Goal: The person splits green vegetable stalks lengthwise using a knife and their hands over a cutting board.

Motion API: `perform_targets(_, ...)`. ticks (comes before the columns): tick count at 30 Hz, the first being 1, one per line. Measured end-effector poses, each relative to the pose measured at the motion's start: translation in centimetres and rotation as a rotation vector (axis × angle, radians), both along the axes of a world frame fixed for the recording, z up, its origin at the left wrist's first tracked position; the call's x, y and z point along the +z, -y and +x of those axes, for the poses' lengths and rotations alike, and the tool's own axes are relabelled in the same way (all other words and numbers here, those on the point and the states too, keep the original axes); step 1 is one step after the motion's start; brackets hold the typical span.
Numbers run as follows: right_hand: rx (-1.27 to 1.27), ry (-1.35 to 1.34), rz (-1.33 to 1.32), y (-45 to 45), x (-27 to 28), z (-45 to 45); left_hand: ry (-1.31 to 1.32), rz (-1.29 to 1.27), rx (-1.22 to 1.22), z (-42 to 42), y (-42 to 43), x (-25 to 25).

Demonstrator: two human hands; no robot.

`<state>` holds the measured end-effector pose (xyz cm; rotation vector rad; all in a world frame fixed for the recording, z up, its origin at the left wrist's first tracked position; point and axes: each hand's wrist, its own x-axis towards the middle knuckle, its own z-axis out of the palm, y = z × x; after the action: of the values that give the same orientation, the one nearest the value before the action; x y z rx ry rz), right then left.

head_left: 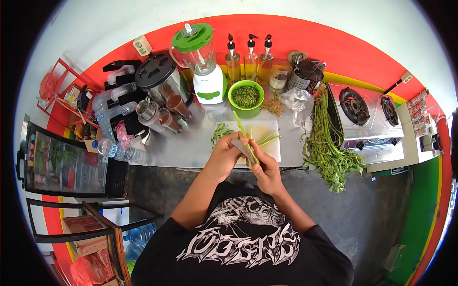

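Note:
Both of my hands are raised together over the near edge of the steel counter. My left hand [226,153] is closed, its fingers pinching a green stalk [238,123] that sticks up past the fingertips. A knife with a dull grey blade [244,149] lies slantwise between the hands, against the stalk. My right hand [268,175] is closed around the knife's lower end, thumb uppermost; the grip is partly hidden. Beneath the hands is a white cutting board [271,151] with cut stalks [270,139] on it. Loose green leaves [221,134] lie at its left side.
A green bowl [246,112] of chopped greens stands behind the board, beside a blender [209,86]. Pump bottles [251,64] line the wall. Long leafy stems [322,138] hang over the counter edge at right, next to a gas stove [365,114]. Metal cups [149,113] stand left.

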<state>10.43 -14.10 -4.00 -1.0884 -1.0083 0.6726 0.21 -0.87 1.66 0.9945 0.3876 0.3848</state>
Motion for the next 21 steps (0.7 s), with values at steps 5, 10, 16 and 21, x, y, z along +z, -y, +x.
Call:
perform_targets(5, 0.047, -0.037, -0.045, 0.3, -0.4, -0.2, 0.054, 0.074, -0.046, -0.1, 0.3, -0.6)
perform_targets(10, -0.016, 0.042, 0.03, 0.1, 0.1, -0.2, 0.03, 0.111, 0.017, -0.3, 0.1, -0.6)
perform_targets(16, -0.011, 0.017, 0.014, 0.1, 0.3, -0.3, 0.018, 0.158, 0.043, -0.5, 0.6, 0.4)
perform_targets(21, -0.014, 0.049, 0.021, 0.0, -0.1, -0.1, 0.009, 0.145, 0.062, -0.6, 0.6, 0.6)
